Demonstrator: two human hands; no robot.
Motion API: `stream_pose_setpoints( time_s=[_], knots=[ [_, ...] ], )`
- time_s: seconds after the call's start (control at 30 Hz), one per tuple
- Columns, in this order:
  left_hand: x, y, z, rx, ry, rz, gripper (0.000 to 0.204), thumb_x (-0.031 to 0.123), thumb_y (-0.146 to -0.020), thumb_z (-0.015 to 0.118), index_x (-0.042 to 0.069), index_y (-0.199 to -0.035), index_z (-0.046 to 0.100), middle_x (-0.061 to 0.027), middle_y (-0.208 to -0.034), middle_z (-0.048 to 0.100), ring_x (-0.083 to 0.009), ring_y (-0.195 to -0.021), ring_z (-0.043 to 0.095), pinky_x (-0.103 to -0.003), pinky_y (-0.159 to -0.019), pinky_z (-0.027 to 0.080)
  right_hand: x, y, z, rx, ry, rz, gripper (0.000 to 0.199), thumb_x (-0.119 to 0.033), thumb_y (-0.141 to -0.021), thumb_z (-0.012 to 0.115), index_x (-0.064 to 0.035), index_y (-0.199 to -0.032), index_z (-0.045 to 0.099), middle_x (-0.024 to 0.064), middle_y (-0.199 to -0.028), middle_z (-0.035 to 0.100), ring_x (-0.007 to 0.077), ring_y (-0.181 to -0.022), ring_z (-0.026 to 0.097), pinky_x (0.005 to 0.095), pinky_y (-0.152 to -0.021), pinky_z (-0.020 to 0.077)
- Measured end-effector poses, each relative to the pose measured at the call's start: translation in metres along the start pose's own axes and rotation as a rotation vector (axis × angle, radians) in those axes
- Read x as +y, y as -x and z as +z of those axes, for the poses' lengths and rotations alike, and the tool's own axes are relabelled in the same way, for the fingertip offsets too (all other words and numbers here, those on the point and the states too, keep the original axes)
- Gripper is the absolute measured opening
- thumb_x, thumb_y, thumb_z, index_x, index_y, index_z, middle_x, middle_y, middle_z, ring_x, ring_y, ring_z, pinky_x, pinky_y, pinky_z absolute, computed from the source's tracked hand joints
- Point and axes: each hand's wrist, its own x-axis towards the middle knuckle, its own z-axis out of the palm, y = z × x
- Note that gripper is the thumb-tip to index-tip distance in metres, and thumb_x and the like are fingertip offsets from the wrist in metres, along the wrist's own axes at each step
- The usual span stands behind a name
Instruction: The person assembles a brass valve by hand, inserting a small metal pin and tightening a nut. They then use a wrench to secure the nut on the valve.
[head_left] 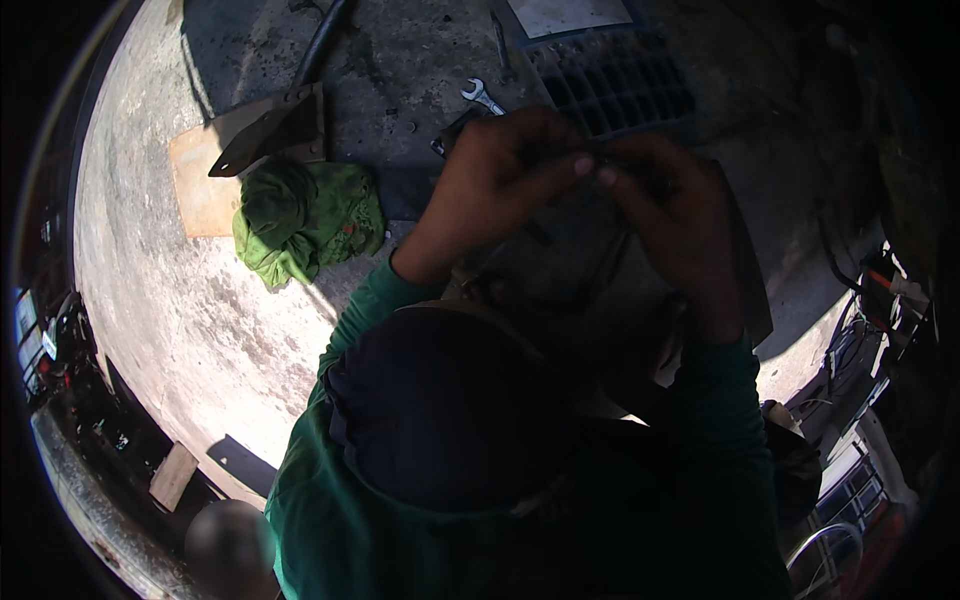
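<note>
My left hand [492, 185] and my right hand [675, 205] are raised close together over the shaded concrete floor. The thumb and fingers of both are pinched tip to tip. Whatever sits between the fingertips is too small and dark to make out. Just beyond my left hand lies an open-end wrench [483, 96], with a dark tool partly hidden behind that hand. A crumpled green cloth [345, 205] rests to the left. My green sleeves [375, 300] come up on either side of a dark navy rounded shape [440, 410].
A black compartment tray [615, 80] lies at the far side, near a slim metal tool [502, 48]. Behind the cloth are a dark metal blade-like piece [265, 135] and a tan board [195, 190]. A dark bar [322, 42] lies beyond. Cables [845, 355] tangle at right.
</note>
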Motion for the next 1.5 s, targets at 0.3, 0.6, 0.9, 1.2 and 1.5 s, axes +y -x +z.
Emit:
stream_pose_setpoints(
  time_s=[0.3,0.6,0.9,1.2,1.5],
  knots=[
    [-0.001,-0.002,0.003,0.009,-0.086,0.067,0.014,0.005,-0.096,0.071,-0.004,-0.107,0.066,-0.0074,-0.09,0.073,-0.011,-0.079,0.07,-0.025,-0.069,0.055,0.012,-0.001,0.0,0.029,-0.082,0.014,0.017,-0.011,-0.096,0.07,-0.0001,-0.11,0.07,0.0039,-0.085,0.071,0.0074,-0.077,0.064,0.0239,-0.067,0.0494],
    [0.005,-0.002,-0.002,0.071,-0.072,0.038,0.012,0.005,-0.096,0.07,-0.003,-0.104,0.066,-0.0067,-0.086,0.072,-0.0108,-0.074,0.069,-0.025,-0.067,0.054,0.029,0.0,-0.01,0.105,-0.095,0.059,0.017,-0.011,-0.094,0.071,-0.0015,-0.108,0.07,0.0043,-0.089,0.073,0.0099,-0.084,0.069,0.0262,-0.071,0.0534],
    [-0.006,-0.006,-0.007,0.115,-0.021,0.104,0.015,0.012,-0.097,0.071,-0.001,-0.104,0.068,-0.0064,-0.083,0.072,-0.0114,-0.069,0.07,-0.025,-0.06,0.055,0.025,-0.002,-0.018,0.09,-0.184,0.17,0.017,-0.01,-0.092,0.073,-0.0029,-0.107,0.071,0.0016,-0.083,0.071,0.0048,-0.07,0.062,0.0224,-0.059,0.0452],
    [-0.001,-0.006,-0.012,0.179,0.073,0.008,0.013,0.007,-0.096,0.07,-0.004,-0.104,0.067,-0.0069,-0.084,0.07,-0.0117,-0.07,0.067,-0.025,-0.065,0.053,0.036,-0.006,-0.021,0.08,-0.456,0.338,0.017,-0.01,-0.095,0.067,-0.0011,-0.109,0.07,0.0067,-0.084,0.072,0.0043,-0.057,0.054,0.0205,-0.05,0.0374],
    [-0.006,-0.008,-0.015,0.171,0.061,0.006,0.016,0.008,-0.096,0.071,-0.005,-0.104,0.067,-0.0077,-0.085,0.07,-0.0128,-0.071,0.067,-0.026,-0.065,0.053,0.042,-0.004,-0.017,0.099,-0.806,0.433,0.017,-0.009,-0.096,0.065,-0.0007,-0.11,0.069,0.0114,-0.084,0.071,0.0054,-0.051,0.048,0.0211,-0.048,0.0347]
  ],
)
